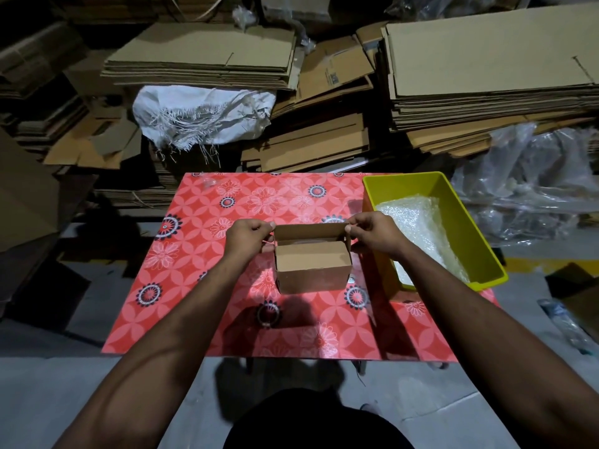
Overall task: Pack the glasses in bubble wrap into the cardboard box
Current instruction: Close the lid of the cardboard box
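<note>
From my head camera, looking down, the small cardboard box [312,265] sits on the middle of the table [194,286], which is covered in a red cloth printed with flowers. The box lies right between my two hands, a little nearer to me than they are. Its far flap [309,231] stands upright, and I hold it at both top corners.

My left hand [248,236] pinches the flap's left corner between thumb and curled fingers. My right hand [372,233] pinches the right corner the same way, fingers bent round the cardboard edge. Both forearms reach in from the bottom of the view and meet at the box.

Inside the open top, behind the near flap, I can make out something pale that may be the wrapped glasses, but the light is too dim to be sure.

Just beside my right hand, touching the table's right edge, stands a yellow-green plastic bin [466,228] with a sheet of bubble wrap [418,228] lying in it. Beyond the table are stacks of flattened cardboard [324,147], a frayed white sack [201,111] and clear plastic sheeting [531,176] on the right.
</note>
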`<state>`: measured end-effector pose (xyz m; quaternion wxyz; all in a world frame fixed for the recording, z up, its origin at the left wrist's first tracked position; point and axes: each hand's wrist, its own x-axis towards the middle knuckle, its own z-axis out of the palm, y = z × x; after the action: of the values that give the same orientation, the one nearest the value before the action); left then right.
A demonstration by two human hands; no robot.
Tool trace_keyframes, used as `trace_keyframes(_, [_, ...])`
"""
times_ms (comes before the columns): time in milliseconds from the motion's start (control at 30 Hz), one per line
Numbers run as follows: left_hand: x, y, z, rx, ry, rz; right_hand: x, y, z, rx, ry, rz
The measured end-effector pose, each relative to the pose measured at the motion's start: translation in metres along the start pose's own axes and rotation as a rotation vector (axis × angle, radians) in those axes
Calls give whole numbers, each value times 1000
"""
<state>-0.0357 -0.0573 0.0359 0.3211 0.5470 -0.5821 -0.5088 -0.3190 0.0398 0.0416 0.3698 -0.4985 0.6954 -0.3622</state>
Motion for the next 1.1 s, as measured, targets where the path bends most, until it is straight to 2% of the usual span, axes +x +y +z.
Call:
trace_keyframes(133, [-4, 0, -2, 75, -18, 52, -4, 1, -1, 12, -4, -14])
trace_keyframes(300, [-12, -14, -12, 61, -168, 51, -14, 12, 1, 23, -5, -6])
trace_keyframes(400, [-18, -25, -14, 163, -200, 63, -17, 17, 3, -167, -24, -23])
trace_keyframes(500, [-26, -40, -12, 257, -182, 89, -25, 20, 7, -322, -39, -62])
trace_keyframes(633, [-27, -50, -9, 318, -162, 224, -27, 28, 13, -296, 20, -80])
trace_keyframes(700, [-28, -50, -7, 326, -169, 233, -27, 30, 18, -242, 55, -50])
trace_keyframes(800, [-28, -40, -8, 333, -191, 133, -24, 27, 22, -126, 50, 55])
trace_keyframes(900, [-21, -32, -11, 328, -238, -15, -17, 21, 20, -111, -47, 188])
trace_keyframes(1000, [-19, -23, -3, 185, -367, -254, -13, 23, 19, -193, -200, 216])
trace_keyframes(1100, [-24, -19, 5, 34, -404, -313, -16, 16, 25, -49, -202, 256])
